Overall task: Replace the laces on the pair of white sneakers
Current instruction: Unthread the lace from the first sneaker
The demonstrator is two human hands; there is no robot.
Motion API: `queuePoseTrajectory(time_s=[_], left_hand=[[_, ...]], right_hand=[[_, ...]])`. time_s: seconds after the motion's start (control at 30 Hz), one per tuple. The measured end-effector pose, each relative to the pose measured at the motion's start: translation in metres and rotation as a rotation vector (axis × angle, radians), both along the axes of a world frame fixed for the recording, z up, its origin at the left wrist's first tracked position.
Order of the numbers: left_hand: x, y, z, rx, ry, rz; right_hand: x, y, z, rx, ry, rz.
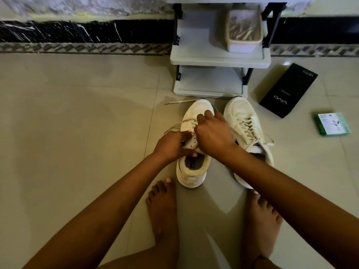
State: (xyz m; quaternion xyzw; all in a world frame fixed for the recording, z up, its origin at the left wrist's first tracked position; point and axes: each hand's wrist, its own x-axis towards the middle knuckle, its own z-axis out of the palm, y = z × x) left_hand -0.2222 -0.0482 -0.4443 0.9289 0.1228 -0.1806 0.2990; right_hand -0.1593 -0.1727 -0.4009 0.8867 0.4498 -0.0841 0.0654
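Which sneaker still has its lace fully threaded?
The right sneaker, beside the black box; the left sneaker under both hands shows bare eyelets.

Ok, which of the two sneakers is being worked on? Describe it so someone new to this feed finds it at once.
Start at the grey two-tier shelf against the wall; two white sneakers stand on the floor just before it. The one you want is the left sneaker, with the left hand and right hand on it. Its upper eyelets are bare, whereas the right sneaker is fully laced.
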Motion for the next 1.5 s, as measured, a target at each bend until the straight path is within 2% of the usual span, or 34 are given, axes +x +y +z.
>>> queuePoseTrajectory(time_s=[0.03,0.07,0.17,0.2,0.23,0.3,0.33,0.43,0.47,0.53,0.6,0.63,0.77,0.83,0.87,0.9,0.97,1.0,1.03,1.1,1.17,1.2,1.3,1.37,1.43,1.5], left_hand=[[0.0,0.0,0.0,-0.009,-0.003,0.005],[-0.001,-0.001,-0.001,-0.018,-0.011,0.016],[-0.003,-0.002,-0.004,-0.027,-0.033,0.05],[-0.003,-0.002,-0.006,-0.021,-0.035,0.051],[-0.003,-0.003,-0.007,-0.015,-0.034,0.05],[-0.002,-0.004,-0.007,0.001,-0.025,0.059],[-0.002,-0.005,-0.007,0.009,-0.019,0.066],[-0.001,-0.007,-0.006,0.028,-0.008,0.066],[-0.001,-0.007,-0.006,0.037,0.001,0.066],[-0.001,-0.008,-0.006,0.056,0.012,0.072],[-0.002,-0.009,-0.006,0.067,0.013,0.083],[-0.002,-0.009,-0.005,0.072,0.011,0.085],[-0.004,-0.01,-0.007,0.1,-0.002,0.117],[-0.003,-0.011,-0.007,0.117,0.005,0.123],[-0.003,-0.011,-0.008,0.118,0.008,0.123],[-0.003,-0.011,-0.008,0.115,0.01,0.13],[-0.003,-0.01,-0.007,0.107,0.012,0.148],[-0.004,-0.009,-0.007,0.099,0.006,0.149],[-0.004,-0.009,-0.006,0.093,-0.002,0.145],[-0.005,-0.01,-0.004,0.103,-0.011,0.122],[-0.005,-0.009,-0.004,0.121,-0.007,0.101],[-0.005,-0.009,-0.005,0.136,-0.003,0.094],[-0.008,-0.006,-0.005,0.158,0.004,0.091],[-0.008,-0.006,-0.004,0.151,-0.006,0.099],[-0.007,-0.008,0.0,0.186,0.004,0.08],[-0.007,-0.01,0.001,0.202,0.005,0.074]], right_hand=[[0.002,0.002,0.001,0.048,0.074,-0.075],[0.006,0.006,0.003,0.153,0.233,-0.237],[0.019,0.013,0.008,0.516,0.939,-0.846],[0.019,0.013,0.006,0.585,1.082,-0.954],[0.018,0.012,0.002,0.618,1.14,-0.981],[0.012,0.01,-0.004,0.592,1.062,-0.858],[0.01,0.007,-0.007,0.499,0.905,-0.712],[0.009,-0.003,-0.008,0.1,0.251,-0.287],[0.008,-0.005,-0.007,0.055,0.119,-0.202],[0.002,-0.004,-0.007,0.053,0.029,-0.115],[0.0,0.0,-0.011,0.126,0.086,-0.149],[0.003,0.001,-0.01,0.212,0.195,-0.248],[0.014,-0.002,0.001,0.618,0.885,-0.625],[0.009,-0.003,0.003,0.683,1.07,-0.673],[0.007,-0.003,0.001,0.663,1.035,-0.638],[0.006,-0.004,-0.003,0.576,0.903,-0.547],[0.007,-0.008,-0.011,0.225,0.471,-0.281],[0.007,-0.011,-0.013,0.129,0.266,-0.172],[0.007,-0.014,-0.015,0.101,0.123,-0.097],[0.006,-0.015,-0.017,0.143,-0.014,-0.036],[0.004,-0.011,-0.017,0.164,-0.023,-0.033],[0.005,-0.009,-0.014,0.206,0.035,-0.069],[0.011,-0.004,0.001,0.575,0.516,-0.295],[0.015,-0.006,0.006,0.728,0.767,-0.396],[0.016,-0.01,0.002,0.759,0.782,-0.42],[0.015,-0.014,-0.006,0.59,0.56,-0.327]])
